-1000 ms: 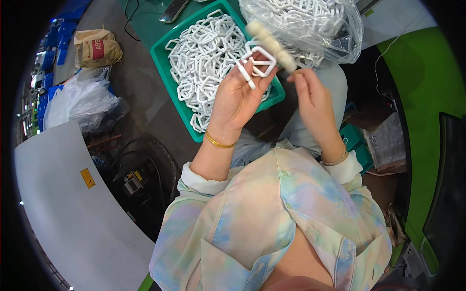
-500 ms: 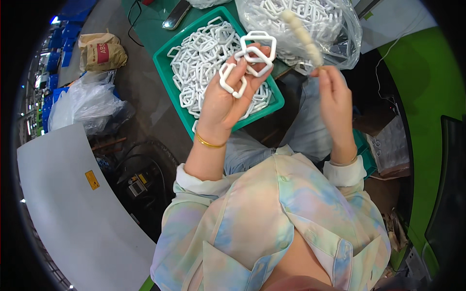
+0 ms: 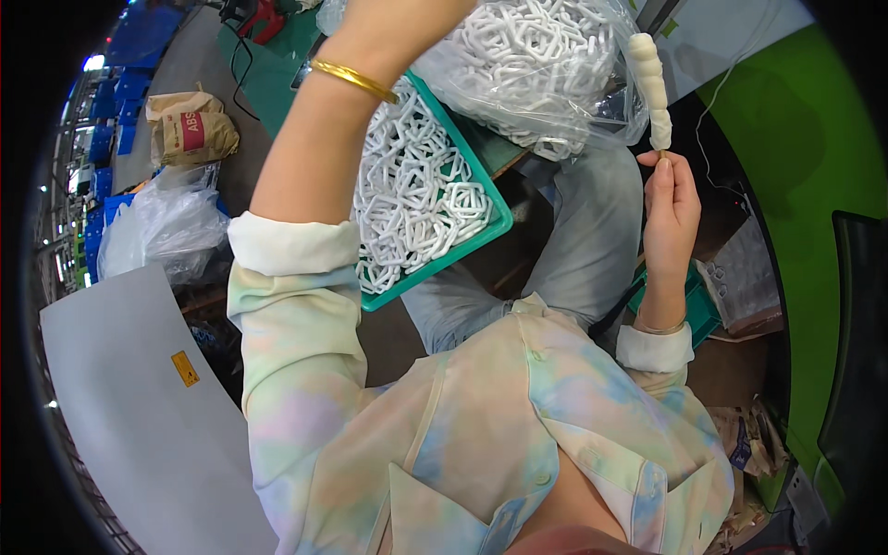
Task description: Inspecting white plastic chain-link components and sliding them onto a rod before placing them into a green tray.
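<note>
My right hand (image 3: pixel 673 199) is closed around the thin stick of a skewer with pale, bumpy food (image 3: pixel 650 88) on it, held upright at the right. My left hand (image 3: pixel 407 26) reaches to the far edge of the picture, over the far side of the green tray (image 3: pixel 462 254). Its fingers are cut off by the top edge, so what they hold, if anything, does not show. Many white plastic links (image 3: pixel 416 190) fill the tray below my left forearm. Beside that hand lies a clear plastic bag (image 3: pixel 527 69) full of similar white links.
The tray and bag rest on a green table (image 3: pixel 268 79). A red-handled tool (image 3: pixel 266 20) lies at its far left. A grey panel (image 3: pixel 139 398) stands at the left, near a brown paper sack (image 3: pixel 190 128). Another green tray (image 3: pixel 700 305) is beyond my right wrist.
My left hand has moved from above the tray to the far edge; the white links it held are out of sight. My right hand has shifted right with the skewer.
</note>
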{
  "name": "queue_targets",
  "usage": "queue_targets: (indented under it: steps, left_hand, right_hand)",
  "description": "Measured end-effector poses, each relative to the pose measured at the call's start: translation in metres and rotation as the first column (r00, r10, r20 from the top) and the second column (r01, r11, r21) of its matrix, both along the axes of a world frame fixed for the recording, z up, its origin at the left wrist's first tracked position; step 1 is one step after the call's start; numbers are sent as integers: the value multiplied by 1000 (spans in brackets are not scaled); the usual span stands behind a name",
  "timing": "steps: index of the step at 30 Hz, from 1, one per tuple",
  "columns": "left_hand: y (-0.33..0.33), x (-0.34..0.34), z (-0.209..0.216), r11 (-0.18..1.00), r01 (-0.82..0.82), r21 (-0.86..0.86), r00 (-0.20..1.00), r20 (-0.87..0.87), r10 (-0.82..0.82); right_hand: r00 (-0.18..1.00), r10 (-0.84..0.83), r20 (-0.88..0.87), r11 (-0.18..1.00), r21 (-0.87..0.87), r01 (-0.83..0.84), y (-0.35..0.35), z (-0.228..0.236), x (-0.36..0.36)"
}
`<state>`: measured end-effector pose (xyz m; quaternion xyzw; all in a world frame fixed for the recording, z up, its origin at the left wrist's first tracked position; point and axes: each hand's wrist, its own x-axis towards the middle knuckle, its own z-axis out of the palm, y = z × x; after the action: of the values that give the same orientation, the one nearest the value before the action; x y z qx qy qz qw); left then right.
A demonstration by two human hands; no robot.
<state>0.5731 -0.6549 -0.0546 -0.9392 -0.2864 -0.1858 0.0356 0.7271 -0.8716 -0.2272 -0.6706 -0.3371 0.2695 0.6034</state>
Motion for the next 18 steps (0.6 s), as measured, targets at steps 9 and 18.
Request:
queue_targets:
  steps: [9,18]
  left_hand:
    - [4,-77,-43,917,267,-296,951,236,-200]
    - [-64,-131,-167,949,51,-310,936,-316,-154]
  right_hand:
    - [1000,19,-24,999,51,-18,1,-6,3]
    - [990,135,-51,991,35,-133,6,-3,-17]
